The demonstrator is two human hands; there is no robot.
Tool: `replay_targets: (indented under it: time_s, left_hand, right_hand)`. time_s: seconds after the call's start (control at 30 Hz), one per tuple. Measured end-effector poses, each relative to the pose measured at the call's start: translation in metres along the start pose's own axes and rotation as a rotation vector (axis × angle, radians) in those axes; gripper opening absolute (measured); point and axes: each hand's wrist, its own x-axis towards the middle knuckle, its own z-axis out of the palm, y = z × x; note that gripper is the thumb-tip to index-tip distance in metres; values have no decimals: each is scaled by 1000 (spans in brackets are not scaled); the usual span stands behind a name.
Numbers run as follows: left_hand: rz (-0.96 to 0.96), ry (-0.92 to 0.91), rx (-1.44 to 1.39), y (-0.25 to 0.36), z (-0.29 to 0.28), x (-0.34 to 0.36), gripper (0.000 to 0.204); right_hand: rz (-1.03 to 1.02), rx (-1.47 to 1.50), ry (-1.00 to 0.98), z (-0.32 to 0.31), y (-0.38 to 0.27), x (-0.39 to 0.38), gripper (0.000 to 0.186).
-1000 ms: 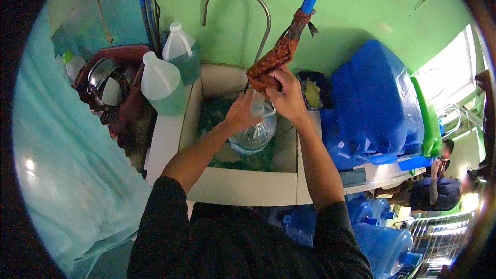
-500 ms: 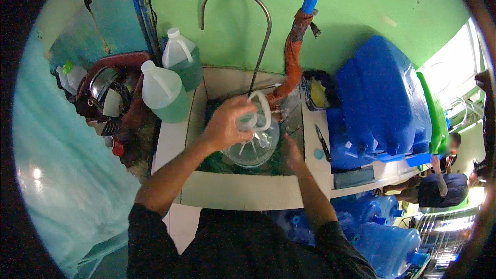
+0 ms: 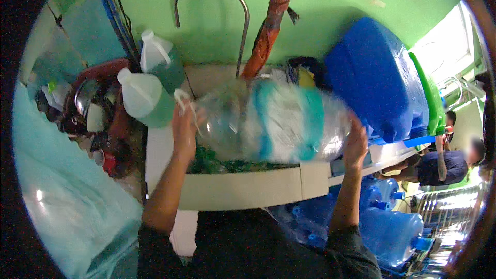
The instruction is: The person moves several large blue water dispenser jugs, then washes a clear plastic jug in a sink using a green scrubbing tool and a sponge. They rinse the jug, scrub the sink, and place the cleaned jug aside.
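The pale counter (image 3: 243, 190) bears two green-filled jugs (image 3: 147, 104) and blue containers (image 3: 374, 80).

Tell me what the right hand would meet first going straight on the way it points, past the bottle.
Past the clear bottle, the right hand would probably meet the large blue container first, though depth is unclear.

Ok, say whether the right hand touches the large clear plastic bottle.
Touching: the head view shows the right hand against the base of the large clear plastic bottle.
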Motion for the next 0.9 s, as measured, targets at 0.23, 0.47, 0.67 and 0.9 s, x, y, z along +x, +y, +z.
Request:
replay_targets:
  time_s: [0.23,0.47,0.67,0.9]
  left_hand:
    - [-586,188,-828,-184,-12,22,53]
    - [-606,280,-740,-220,-20,-8,52]
    - [-598,344,-621,-206,-48,-53,50]
    - [-614,449,-521,-191,-92,-97,49]
  right_hand:
    - [-719,-451,-475,59,-125,23,88]
    - [-35,-1350,-371,13,96,-13,64]
    - [34,-1282,-249,-20,235,-42,60]
    - [114,-1084,-80,-11,223,-43,42]
